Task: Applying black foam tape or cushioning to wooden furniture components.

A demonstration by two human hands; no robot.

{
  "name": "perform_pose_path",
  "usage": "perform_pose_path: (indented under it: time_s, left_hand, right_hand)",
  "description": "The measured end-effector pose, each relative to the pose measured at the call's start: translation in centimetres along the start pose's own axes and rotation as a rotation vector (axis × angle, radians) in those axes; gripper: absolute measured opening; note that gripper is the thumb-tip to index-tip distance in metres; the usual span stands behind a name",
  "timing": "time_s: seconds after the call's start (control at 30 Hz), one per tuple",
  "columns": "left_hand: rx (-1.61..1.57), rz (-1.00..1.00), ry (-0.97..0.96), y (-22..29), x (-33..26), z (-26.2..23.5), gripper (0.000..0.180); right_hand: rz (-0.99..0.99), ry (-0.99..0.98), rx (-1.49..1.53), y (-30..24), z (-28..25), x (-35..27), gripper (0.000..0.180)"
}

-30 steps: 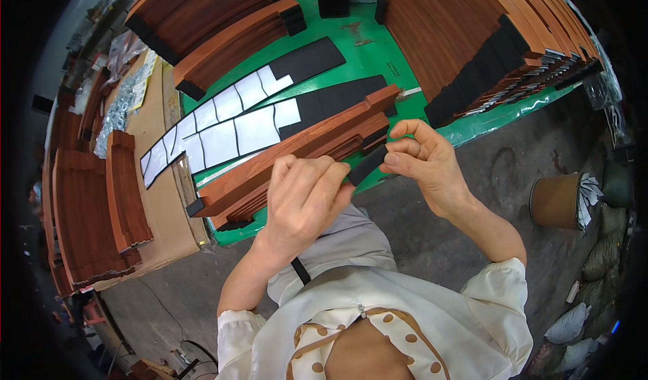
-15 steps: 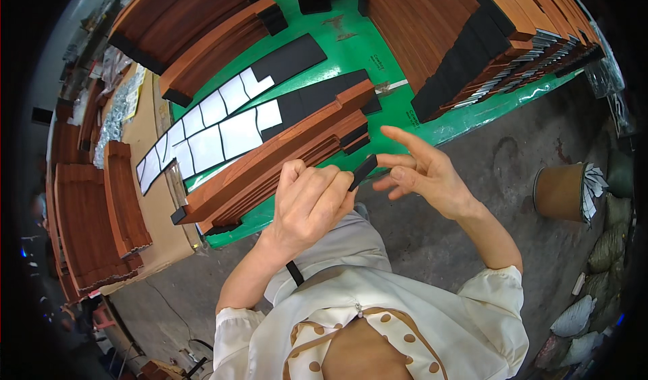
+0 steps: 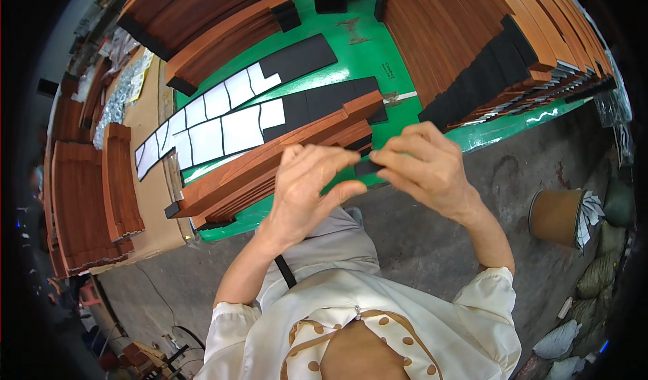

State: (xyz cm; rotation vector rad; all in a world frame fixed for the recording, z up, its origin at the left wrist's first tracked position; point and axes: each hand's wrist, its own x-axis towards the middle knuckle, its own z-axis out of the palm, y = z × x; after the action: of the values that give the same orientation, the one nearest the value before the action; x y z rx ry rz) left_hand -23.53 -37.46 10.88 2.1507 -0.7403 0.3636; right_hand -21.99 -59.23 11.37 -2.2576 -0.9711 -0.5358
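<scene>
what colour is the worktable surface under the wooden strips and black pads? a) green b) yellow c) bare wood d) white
a: the table shows bright green between the stacks of reddish-brown wooden strips and the long black pads, and along its front edge behind the left hand and right hand.

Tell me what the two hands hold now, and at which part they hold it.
The left hand and right hand pinch a small black strip between their fingertips, at its upper edge; the exact grip is partly hidden.
</scene>
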Motion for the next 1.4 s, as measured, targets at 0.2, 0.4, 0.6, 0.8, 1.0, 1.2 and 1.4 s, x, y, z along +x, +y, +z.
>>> perform_pose_path:
  time_s: [0.2,0.4,0.6,0.8,1.0,1.2,1.4]
  left_hand:
    - [0.385,-0.098,0.097,-2.1,2.1,0.6,0.052]
    - [0.413,-0.180,0.143,-3.0,3.3,2.5,0.031]
    - [0.346,-0.203,0.174,-3.3,3.5,3.2,0.021]
    - [0.369,-0.229,0.160,-3.3,3.6,3.2,0.022]
    - [0.385,-0.229,0.158,-3.3,3.6,3.1,0.022]
    - [0.378,-0.222,0.166,-3.2,3.6,3.1,0.021]
    - [0.381,-0.232,0.159,-3.2,3.6,3.1,0.021]
  right_hand:
    - [0.037,0.010,0.012,4.2,0.0,3.2,0.026]
    - [0.041,-0.101,0.029,6.8,1.4,4.5,0.021]
    - [0.057,-0.155,0.105,7.1,1.7,5.0,0.022]
    - [0.057,-0.185,0.119,7.3,1.8,5.1,0.022]
    - [0.054,-0.197,0.128,7.5,2.0,5.2,0.020]
    - [0.048,-0.203,0.129,7.7,2.0,5.3,0.019]
    - [0.057,-0.214,0.143,7.7,2.0,5.4,0.018]
